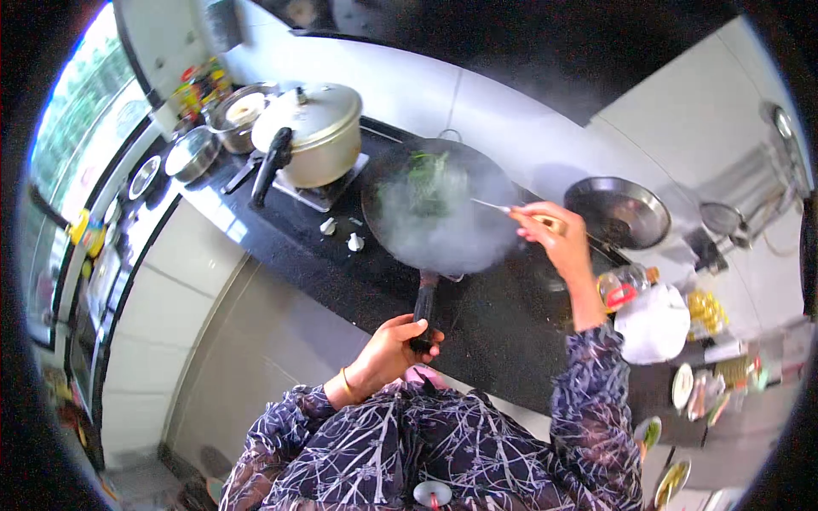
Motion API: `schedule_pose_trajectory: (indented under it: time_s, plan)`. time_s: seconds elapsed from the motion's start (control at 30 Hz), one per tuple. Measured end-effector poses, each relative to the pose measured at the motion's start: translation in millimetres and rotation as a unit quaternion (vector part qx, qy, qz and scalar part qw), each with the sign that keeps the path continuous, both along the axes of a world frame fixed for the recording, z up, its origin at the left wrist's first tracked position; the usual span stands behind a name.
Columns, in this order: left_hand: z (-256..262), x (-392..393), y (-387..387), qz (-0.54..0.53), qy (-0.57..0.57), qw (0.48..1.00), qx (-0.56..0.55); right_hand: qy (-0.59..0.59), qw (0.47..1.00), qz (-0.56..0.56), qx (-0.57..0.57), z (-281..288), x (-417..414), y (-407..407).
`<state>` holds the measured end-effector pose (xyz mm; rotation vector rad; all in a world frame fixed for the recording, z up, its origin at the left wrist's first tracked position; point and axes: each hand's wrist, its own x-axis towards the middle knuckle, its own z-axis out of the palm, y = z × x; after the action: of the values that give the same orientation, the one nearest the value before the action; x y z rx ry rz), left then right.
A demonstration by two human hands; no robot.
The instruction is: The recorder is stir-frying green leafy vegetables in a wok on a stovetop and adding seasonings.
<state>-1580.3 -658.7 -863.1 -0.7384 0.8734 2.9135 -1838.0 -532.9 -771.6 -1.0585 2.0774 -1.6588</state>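
Observation:
A dark wok (383, 223) sits on the stove, with thick pale steam over much of its inside. Green leafy vegetables (428, 171) show through the steam toward its far side. My left hand (401, 345) is wrapped around the wok's black handle (425, 305), which points toward me. Above the wok's right rim, my right hand (555, 233) grips a cooking utensil (491, 205) with a thin metal shaft and a light-coloured handle. Steam hides the utensil's far end, so its kind and whether it touches the vegetables cannot be told.
Left of the wok, a large pressure cooker (323, 140) stands on another burner, its black handle (271, 167) jutting forward. Two white stove knobs (355, 242) are in front. A second pan (617, 213) leans against the right wall, near bottles (629, 281) and a white container (653, 324).

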Motion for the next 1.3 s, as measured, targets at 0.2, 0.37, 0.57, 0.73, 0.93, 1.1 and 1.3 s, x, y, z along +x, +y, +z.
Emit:
schedule_pose_trajectory:
  time_s: [0.2, 0.37, 0.57, 0.73, 0.93, 1.1, 1.3]
  plan:
    - [4, 0, 18, 0.072, 0.015, 0.997, 0.029, -0.011, 0.999, -0.018, 0.050, 13, -62, 31]
    - [-1, -8, 33, 0.153, 0.014, 0.988, 0.016, -0.187, 0.979, -0.037, -0.071, -55, -125, 17]
    - [-3, -6, 34, 0.144, 0.026, 0.989, 0.010, -0.322, 0.919, 0.103, -0.203, -88, -115, -7]
    - [1, -3, 33, 0.147, -0.013, 0.989, -0.031, -0.110, 0.979, 0.159, -0.069, -19, -67, 43]
    - [3, -6, 27, 0.105, -0.015, 0.994, -0.031, 0.172, 0.969, 0.159, 0.075, -20, -5, 74]
    - [0, -9, 24, 0.078, -0.006, 0.996, -0.035, 0.232, 0.969, 0.085, 0.031, -58, 14, 36]
    - [-6, 0, 17, 0.070, 0.002, 0.998, -0.011, 0.308, 0.922, 0.212, 0.098, -51, 37, 65]
